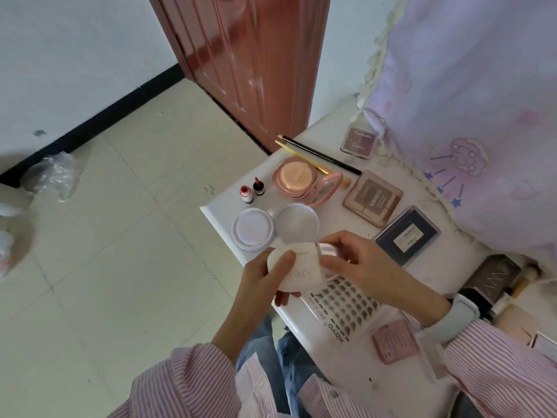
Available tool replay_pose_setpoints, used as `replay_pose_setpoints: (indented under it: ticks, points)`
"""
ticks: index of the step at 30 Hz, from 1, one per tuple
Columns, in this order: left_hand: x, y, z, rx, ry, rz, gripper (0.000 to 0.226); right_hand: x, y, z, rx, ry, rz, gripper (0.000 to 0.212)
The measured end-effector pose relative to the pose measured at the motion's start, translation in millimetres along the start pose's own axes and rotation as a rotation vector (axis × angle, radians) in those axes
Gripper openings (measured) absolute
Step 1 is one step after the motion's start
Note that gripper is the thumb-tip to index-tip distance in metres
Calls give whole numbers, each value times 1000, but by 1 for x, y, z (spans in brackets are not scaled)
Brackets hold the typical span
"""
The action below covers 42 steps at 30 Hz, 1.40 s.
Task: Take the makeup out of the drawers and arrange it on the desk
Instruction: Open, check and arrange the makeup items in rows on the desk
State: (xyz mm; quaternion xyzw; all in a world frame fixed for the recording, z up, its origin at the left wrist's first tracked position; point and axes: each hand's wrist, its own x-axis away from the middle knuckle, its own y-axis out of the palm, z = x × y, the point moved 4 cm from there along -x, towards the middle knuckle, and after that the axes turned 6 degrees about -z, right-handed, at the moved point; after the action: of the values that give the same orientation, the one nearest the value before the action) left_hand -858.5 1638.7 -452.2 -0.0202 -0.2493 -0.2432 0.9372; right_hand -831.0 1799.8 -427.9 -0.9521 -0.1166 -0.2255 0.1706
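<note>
A white round compact [301,271] is held over the near edge of the white desk [220,208]. My left hand [265,279] grips it from the left, thumb on its lid. My right hand [352,263] pinches its right side, where a pink part shows. On the desk lie an open white powder jar [252,229] and its clear lid [297,222], an open pink cushion compact [298,179], two small red bottles [252,190], two pencils [319,153], three palettes [373,198] and a tray of false lashes [343,306].
A lilac cloth [470,122] hangs over the desk's right side. A dark box [494,277] and a pink card [394,340] lie at the near right. A red-brown door [250,61] stands behind the desk. Tiled floor [120,236] spreads to the left, with plastic bags [51,173].
</note>
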Motion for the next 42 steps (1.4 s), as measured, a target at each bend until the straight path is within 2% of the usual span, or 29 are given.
replay_pose_setpoints:
  ticks: [2, 5, 7, 10, 13, 17, 20, 23, 29, 36, 39, 42]
  points:
    - [1, -1, -3, 64, -48, -36, 37, 4, -3, -1, 145, -66, -17, 24]
    - [3, -9, -11, 172, -159, -12, 36, 11, -14, -4, 361, -214, 71, 31]
    - [4, -17, -16, 281, -205, -13, 39, 12, -26, -2, 245, -229, 168, 30]
    - [6, -23, -20, 388, -175, -40, 39, 9, -36, 7, 1, -152, 282, 31]
    - [9, -24, -24, 411, -134, -13, 42, 2, -26, 19, 18, -92, 269, 34]
    - [15, -25, -22, 63, -1, 166, 38, -5, -11, 32, 214, -20, 239, 19]
    - [18, -21, -24, -159, 86, 286, 44, -9, -4, 39, 309, 37, 209, 20]
    - [18, -17, -29, -337, 183, 385, 49, -12, -2, 36, 401, 10, 214, 22]
    - [10, -8, -29, -429, 263, 555, 42, -19, -1, 26, 526, -43, 175, 36]
    - [5, -6, -36, -409, 224, 596, 42, -21, 2, 21, 465, -40, 133, 38]
    - [3, -4, -36, -452, 262, 600, 42, -19, -4, 21, 496, -59, 223, 28]
    - [2, -3, -34, -528, 323, 602, 42, -18, -27, 17, 505, -167, 413, 16]
